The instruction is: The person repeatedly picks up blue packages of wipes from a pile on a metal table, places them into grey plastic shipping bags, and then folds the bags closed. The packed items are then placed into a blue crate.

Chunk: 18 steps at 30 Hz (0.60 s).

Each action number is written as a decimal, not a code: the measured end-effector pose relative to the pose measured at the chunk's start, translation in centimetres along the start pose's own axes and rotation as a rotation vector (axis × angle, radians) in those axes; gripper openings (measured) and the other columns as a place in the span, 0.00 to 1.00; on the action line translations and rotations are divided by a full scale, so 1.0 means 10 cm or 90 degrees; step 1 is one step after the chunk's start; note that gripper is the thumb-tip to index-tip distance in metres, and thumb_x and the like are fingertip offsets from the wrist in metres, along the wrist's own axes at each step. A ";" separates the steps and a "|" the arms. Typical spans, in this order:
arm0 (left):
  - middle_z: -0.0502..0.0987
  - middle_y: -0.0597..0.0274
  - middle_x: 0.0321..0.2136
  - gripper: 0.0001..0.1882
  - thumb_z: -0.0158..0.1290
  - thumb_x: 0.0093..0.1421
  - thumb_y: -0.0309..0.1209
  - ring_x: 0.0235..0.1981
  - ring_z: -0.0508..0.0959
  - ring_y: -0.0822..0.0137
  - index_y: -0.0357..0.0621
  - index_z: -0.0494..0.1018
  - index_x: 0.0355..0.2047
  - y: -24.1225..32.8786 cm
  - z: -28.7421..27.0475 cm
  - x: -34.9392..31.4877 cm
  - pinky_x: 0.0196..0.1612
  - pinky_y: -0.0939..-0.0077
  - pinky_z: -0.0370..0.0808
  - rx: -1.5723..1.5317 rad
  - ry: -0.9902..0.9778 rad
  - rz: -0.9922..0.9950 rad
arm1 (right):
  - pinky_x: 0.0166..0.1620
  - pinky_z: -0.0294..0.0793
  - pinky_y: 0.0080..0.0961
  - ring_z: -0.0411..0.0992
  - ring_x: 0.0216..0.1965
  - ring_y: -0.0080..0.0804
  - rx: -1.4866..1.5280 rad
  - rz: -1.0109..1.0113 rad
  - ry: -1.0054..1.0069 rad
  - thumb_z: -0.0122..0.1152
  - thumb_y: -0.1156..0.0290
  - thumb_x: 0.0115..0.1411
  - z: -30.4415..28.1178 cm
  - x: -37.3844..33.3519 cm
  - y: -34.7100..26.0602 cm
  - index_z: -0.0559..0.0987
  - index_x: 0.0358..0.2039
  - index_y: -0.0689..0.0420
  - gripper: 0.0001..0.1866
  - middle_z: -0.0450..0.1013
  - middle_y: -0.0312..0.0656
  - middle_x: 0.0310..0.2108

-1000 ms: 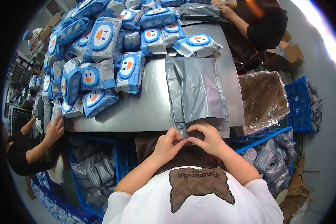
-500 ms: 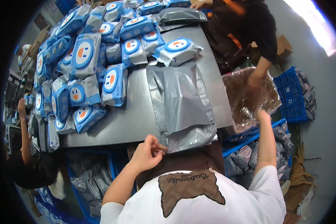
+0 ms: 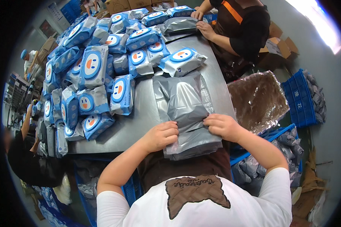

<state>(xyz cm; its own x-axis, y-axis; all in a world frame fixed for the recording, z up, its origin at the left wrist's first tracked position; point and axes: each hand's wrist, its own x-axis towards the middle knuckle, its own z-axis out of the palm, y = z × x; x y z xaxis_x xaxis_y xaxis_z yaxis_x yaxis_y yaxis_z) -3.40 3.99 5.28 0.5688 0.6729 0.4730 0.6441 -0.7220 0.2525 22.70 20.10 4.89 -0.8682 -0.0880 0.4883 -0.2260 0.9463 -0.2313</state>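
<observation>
A flat grey plastic mailing bag (image 3: 187, 98) lies at the near right of the metal table, on top of more grey bags whose edges show at the front. My left hand (image 3: 163, 135) is closed on the bag's left side near its front end, fingers curled inward. Across from it, my right hand (image 3: 221, 126) pinches the right side of the same bag. Between my hands the plastic is creased and slightly raised. Just beyond the bag lies a blue and white wipes pack (image 3: 183, 60).
Many blue and white wipes packs (image 3: 93, 67) are heaped on the table's left. A co-worker's hands (image 3: 204, 27) hold a filled grey bag (image 3: 181, 25) at the far edge. To the right stand a foil-lined box (image 3: 257, 98) and blue crates (image 3: 300, 100) of grey parcels.
My right hand has moved from the foil-lined box to the bag's right side. My left hand has shifted up onto the bag. The co-worker's hand has left the box for the far grey bag.
</observation>
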 end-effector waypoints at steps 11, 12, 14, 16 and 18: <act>0.71 0.56 0.23 0.06 0.54 0.55 0.21 0.19 0.70 0.65 0.36 0.67 0.27 0.01 0.50 0.13 0.27 0.67 0.68 -0.156 0.355 -0.763 | 0.31 0.67 0.32 0.69 0.27 0.36 0.092 0.678 0.241 0.61 0.72 0.55 0.52 0.31 0.03 0.73 0.25 0.62 0.08 0.70 0.45 0.27; 0.71 0.55 0.27 0.06 0.54 0.54 0.20 0.22 0.71 0.66 0.37 0.67 0.30 0.01 0.49 0.10 0.27 0.68 0.69 -0.137 0.392 -0.750 | 0.34 0.70 0.33 0.71 0.31 0.39 0.050 0.656 0.310 0.60 0.72 0.55 0.45 0.33 -0.03 0.75 0.31 0.61 0.06 0.73 0.47 0.33; 0.72 0.55 0.31 0.06 0.54 0.53 0.21 0.23 0.72 0.65 0.37 0.69 0.32 0.07 0.42 0.01 0.27 0.70 0.69 -0.101 0.466 -0.678 | 0.43 0.70 0.34 0.71 0.39 0.42 0.076 0.610 0.310 0.62 0.69 0.54 0.33 0.13 -0.08 0.74 0.41 0.62 0.16 0.72 0.50 0.41; 0.73 0.54 0.37 0.12 0.56 0.55 0.26 0.31 0.74 0.61 0.36 0.71 0.39 0.20 0.35 0.02 0.35 0.70 0.71 -0.137 0.456 -0.639 | 0.52 0.65 0.37 0.69 0.47 0.44 0.063 0.570 0.258 0.64 0.65 0.53 0.27 0.15 -0.15 0.70 0.50 0.64 0.26 0.69 0.52 0.48; 0.70 0.50 0.51 0.29 0.54 0.58 0.40 0.46 0.71 0.59 0.36 0.64 0.55 0.18 0.57 0.11 0.49 0.72 0.69 0.027 0.292 -0.603 | 0.61 0.57 0.40 0.64 0.56 0.48 0.016 0.537 0.140 0.66 0.61 0.52 0.31 0.41 -0.40 0.63 0.58 0.67 0.38 0.65 0.55 0.56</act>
<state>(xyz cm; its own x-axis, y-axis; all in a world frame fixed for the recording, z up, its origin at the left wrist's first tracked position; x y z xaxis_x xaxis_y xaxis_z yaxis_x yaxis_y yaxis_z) 1.25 4.36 1.42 -0.4185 0.8276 0.3740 0.7464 0.0789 0.6608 18.70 14.98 5.17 -0.6456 0.7037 0.2966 0.4425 0.6612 -0.6058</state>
